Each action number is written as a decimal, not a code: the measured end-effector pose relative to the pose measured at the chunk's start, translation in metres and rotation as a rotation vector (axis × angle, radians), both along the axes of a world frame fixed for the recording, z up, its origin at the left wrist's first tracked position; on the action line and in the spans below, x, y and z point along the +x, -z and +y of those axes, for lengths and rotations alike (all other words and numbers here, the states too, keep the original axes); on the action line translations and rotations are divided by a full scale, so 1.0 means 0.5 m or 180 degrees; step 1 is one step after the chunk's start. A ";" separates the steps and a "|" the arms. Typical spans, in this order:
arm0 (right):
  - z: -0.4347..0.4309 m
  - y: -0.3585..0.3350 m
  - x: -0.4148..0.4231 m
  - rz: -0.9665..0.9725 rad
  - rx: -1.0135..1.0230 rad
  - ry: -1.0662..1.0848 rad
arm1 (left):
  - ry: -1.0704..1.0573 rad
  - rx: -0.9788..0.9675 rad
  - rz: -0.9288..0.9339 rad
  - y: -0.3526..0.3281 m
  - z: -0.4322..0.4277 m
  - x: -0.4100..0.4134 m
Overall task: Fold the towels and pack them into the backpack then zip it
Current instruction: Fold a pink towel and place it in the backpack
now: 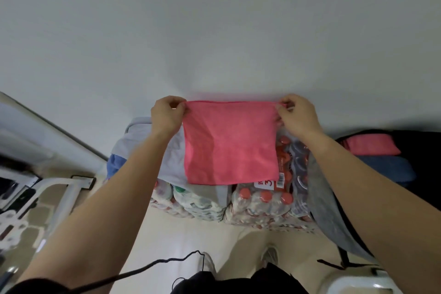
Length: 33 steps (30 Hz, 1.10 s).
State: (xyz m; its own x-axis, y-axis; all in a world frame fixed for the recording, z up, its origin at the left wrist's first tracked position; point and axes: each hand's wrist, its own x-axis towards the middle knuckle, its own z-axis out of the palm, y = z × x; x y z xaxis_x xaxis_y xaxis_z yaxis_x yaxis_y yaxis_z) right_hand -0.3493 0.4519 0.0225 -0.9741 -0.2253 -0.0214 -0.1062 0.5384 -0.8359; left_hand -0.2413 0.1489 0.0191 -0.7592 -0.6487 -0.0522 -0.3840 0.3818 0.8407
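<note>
A pink towel [230, 142] hangs spread out in front of the white wall. My left hand [167, 114] pinches its top left corner and my right hand [297, 114] pinches its top right corner. Its lower edge hangs over shrink-wrapped packs of bottles [260, 200]. On the right, the black backpack [420, 150] lies open with a folded pink towel [372, 144] on top of a folded blue towel [391, 168] inside. Pale grey and blue towels [140, 148] lie heaped on the packs behind my left forearm.
A grey cloth [334, 217] drapes down beside the backpack. A white metal frame [59, 188] stands at the left. A black cable [152, 265] runs across the pale floor near my feet.
</note>
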 end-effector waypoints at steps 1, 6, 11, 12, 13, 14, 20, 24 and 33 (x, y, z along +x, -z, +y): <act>0.006 0.006 0.012 -0.0057 0.0069 -0.0009 | 0.0014 0.0092 0.0033 0.002 0.010 0.015; 0.034 0.081 0.066 -0.0468 0.0185 0.0126 | -0.0068 0.0318 -0.0137 0.071 0.043 0.111; 0.057 0.138 0.124 -0.0627 0.0799 -0.0173 | 0.0125 0.0174 -0.0633 0.139 0.070 0.188; 0.060 0.147 0.135 -0.0629 0.0847 -0.0271 | 0.0221 0.0079 -0.0683 0.147 0.080 0.199; 0.062 0.153 0.146 -0.0653 0.0917 -0.0346 | 0.0317 -0.0017 -0.0713 0.151 0.090 0.209; 0.064 0.163 0.153 -0.0663 0.0954 -0.0401 | 0.0404 -0.0094 -0.0705 0.154 0.099 0.217; 0.063 0.178 0.170 -0.0180 0.1188 -0.0528 | 0.0591 -0.0732 -0.0541 0.172 0.115 0.234; 0.066 0.189 0.180 -0.0153 0.1645 -0.0792 | 0.0974 -0.1347 -0.0936 0.201 0.117 0.243; -0.022 0.188 0.172 0.0847 0.2406 -0.1511 | 0.1457 -0.2398 -0.0979 0.197 0.154 0.159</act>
